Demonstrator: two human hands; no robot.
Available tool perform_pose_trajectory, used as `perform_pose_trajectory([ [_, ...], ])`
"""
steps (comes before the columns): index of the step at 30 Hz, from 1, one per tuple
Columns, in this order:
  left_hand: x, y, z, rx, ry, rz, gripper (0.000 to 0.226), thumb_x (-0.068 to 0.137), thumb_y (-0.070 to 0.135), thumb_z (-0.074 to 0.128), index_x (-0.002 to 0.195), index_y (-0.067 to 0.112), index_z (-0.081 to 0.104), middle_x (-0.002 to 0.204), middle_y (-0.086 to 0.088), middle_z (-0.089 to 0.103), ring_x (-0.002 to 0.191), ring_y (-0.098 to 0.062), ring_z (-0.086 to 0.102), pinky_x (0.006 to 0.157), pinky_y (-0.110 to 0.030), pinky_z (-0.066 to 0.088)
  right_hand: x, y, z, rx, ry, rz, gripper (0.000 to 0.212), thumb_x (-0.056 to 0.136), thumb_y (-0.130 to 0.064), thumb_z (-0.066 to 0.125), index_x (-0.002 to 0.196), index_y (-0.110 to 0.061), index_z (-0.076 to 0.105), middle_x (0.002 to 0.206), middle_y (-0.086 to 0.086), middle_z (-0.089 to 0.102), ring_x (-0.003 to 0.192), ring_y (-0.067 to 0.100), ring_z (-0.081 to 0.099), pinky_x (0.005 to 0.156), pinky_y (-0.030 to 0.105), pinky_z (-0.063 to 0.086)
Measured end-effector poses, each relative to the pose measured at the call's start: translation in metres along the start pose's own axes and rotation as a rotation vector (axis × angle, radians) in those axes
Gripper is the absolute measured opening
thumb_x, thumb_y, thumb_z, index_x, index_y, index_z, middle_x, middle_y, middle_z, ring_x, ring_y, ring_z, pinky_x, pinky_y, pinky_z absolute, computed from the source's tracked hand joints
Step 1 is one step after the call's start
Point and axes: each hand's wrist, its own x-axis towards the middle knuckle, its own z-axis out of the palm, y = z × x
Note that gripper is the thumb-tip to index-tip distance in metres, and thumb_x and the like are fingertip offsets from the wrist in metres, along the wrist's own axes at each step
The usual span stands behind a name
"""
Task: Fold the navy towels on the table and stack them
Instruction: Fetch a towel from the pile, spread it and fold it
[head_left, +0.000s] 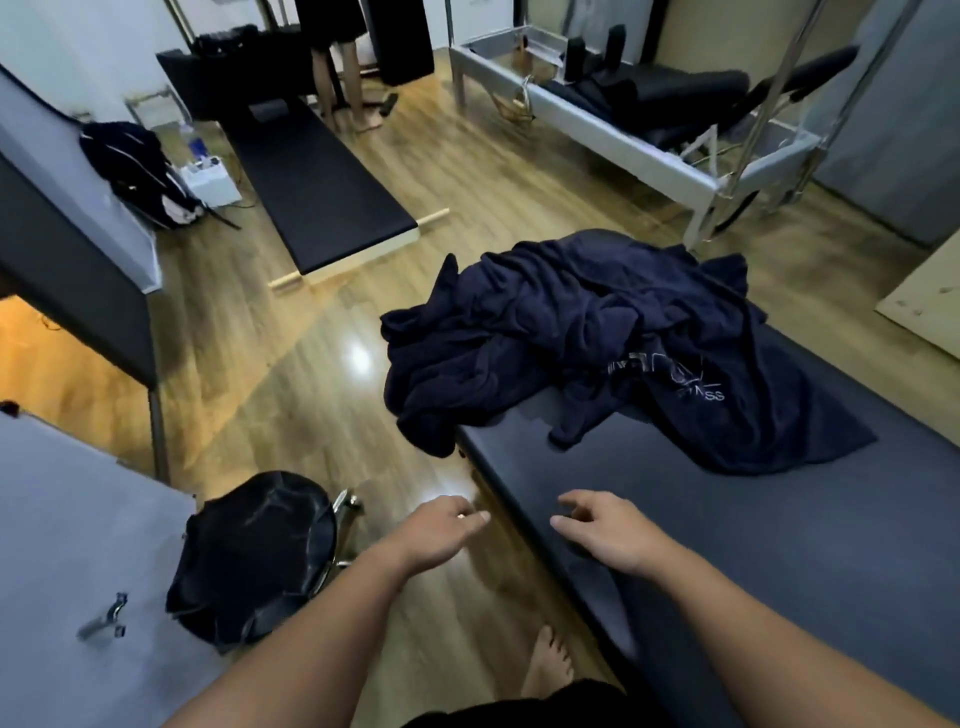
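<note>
A crumpled heap of navy towels (582, 332) lies on the far end of the dark padded table (753, 545). Part of the heap hangs over the table's left edge, and one towel shows pale lettering. My left hand (441, 525) hovers over the floor just left of the table's near corner, fingers loosely apart and holding nothing. My right hand (602, 525) hovers above the bare table surface, fingers curled apart and empty. Both hands are well short of the heap.
A black round stool (260, 551) with dark cloth on it stands to my left. A grey surface (67, 545) is at the near left. A low black bench (317, 187) and a metal frame bed (623, 104) stand farther off. A person's legs (337, 78) show at the back.
</note>
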Motion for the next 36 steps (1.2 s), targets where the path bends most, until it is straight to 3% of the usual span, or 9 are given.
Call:
perform_pose_trajectory([
  [2, 0.025, 0.021, -0.016, 0.005, -0.011, 0.032, 0.039, 0.093, 0.055, 0.055, 0.098, 0.019, 0.071, 0.094, 0.004, 0.072, 0.087, -0.013, 0.067, 0.083, -0.033, 0.053, 0.018, -0.005, -0.021, 0.007, 0.059, 0.023, 0.065, 0.094, -0.06, 0.057, 0.149, -0.025, 0.049, 0.138, -0.003, 0.06, 0.126, 0.017, 0.056, 0.102, 0.03, 0.044],
  [6, 0.072, 0.062, -0.041, 0.042, 0.005, 0.092, 0.037, 0.094, 0.05, 0.058, 0.085, 0.016, 0.069, 0.083, 0.0, 0.071, 0.078, -0.016, 0.067, 0.075, -0.035, 0.053, 0.047, -0.012, -0.055, 0.029, 0.213, 0.097, 0.052, 0.093, -0.054, 0.06, 0.137, -0.025, 0.06, 0.12, -0.004, 0.067, 0.114, 0.019, 0.061, 0.09, 0.029, 0.047],
  [9, 0.111, 0.094, -0.059, 0.081, 0.025, 0.141, 0.029, 0.096, 0.04, 0.06, 0.096, 0.013, 0.072, 0.091, -0.001, 0.074, 0.086, -0.015, 0.068, 0.078, -0.034, 0.054, 0.067, -0.018, -0.08, 0.056, 0.328, 0.158, 0.047, 0.093, -0.047, 0.062, 0.133, -0.022, 0.062, 0.114, -0.004, 0.068, 0.111, 0.018, 0.062, 0.09, 0.028, 0.048],
  [14, 0.182, 0.141, -0.092, 0.265, 0.08, 0.3, 0.026, 0.095, 0.028, 0.063, 0.117, 0.014, 0.063, 0.102, 0.003, 0.066, 0.094, -0.018, 0.065, 0.085, -0.032, 0.053, 0.101, -0.031, -0.119, 0.013, 0.526, 0.235, 0.049, 0.092, -0.043, 0.065, 0.136, -0.021, 0.06, 0.133, 0.003, 0.063, 0.119, 0.025, 0.06, 0.097, 0.034, 0.049],
  [19, 0.24, 0.174, -0.123, 0.654, 0.234, 0.537, 0.057, 0.088, 0.029, 0.068, 0.135, 0.021, 0.037, 0.128, -0.006, 0.034, 0.112, -0.026, 0.047, 0.082, -0.034, 0.048, 0.134, -0.062, -0.147, 0.048, 0.666, 0.326, 0.073, 0.085, -0.048, 0.073, 0.144, -0.029, 0.036, 0.141, 0.0, 0.046, 0.123, 0.027, 0.055, 0.096, 0.043, 0.049],
  [22, 0.267, 0.181, -0.14, 0.9, 0.261, 0.61, 0.048, 0.087, 0.043, 0.069, 0.125, 0.018, 0.052, 0.134, -0.008, 0.038, 0.12, -0.029, 0.04, 0.092, -0.039, 0.045, 0.158, -0.076, -0.151, 0.059, 0.568, 0.377, 0.091, 0.082, -0.049, 0.076, 0.152, -0.036, 0.019, 0.145, 0.003, 0.041, 0.126, 0.033, 0.053, 0.098, 0.045, 0.048],
  [25, 0.287, 0.185, -0.15, 0.909, 0.157, 0.685, 0.032, 0.092, 0.042, 0.061, 0.115, 0.021, 0.059, 0.126, 0.0, 0.054, 0.121, -0.026, 0.044, 0.098, -0.044, 0.035, 0.171, -0.084, -0.148, 0.053, 0.551, 0.41, 0.074, 0.086, -0.04, 0.074, 0.146, -0.034, 0.032, 0.134, 0.006, 0.05, 0.12, 0.034, 0.056, 0.096, 0.042, 0.048],
  [28, 0.296, 0.195, -0.157, 0.783, -0.012, 0.711, 0.016, 0.095, 0.037, 0.057, 0.101, 0.024, 0.05, 0.111, 0.004, 0.066, 0.113, -0.023, 0.057, 0.097, -0.042, 0.032, 0.17, -0.087, -0.148, 0.099, 0.619, 0.417, 0.051, 0.082, -0.031, 0.07, 0.127, -0.027, 0.046, 0.118, 0.002, 0.058, 0.109, 0.028, 0.059, 0.089, 0.038, 0.05],
  [36, 0.28, 0.229, -0.131, 0.729, -0.318, 0.955, 0.022, 0.097, 0.044, 0.059, 0.09, 0.025, 0.052, 0.092, 0.005, 0.063, 0.087, -0.02, 0.06, 0.077, -0.039, 0.049, 0.119, -0.058, -0.143, 0.221, 0.787, 0.614, 0.049, 0.077, -0.037, 0.065, 0.124, -0.025, 0.056, 0.112, -0.001, 0.062, 0.1, 0.026, 0.06, 0.086, 0.036, 0.052],
])
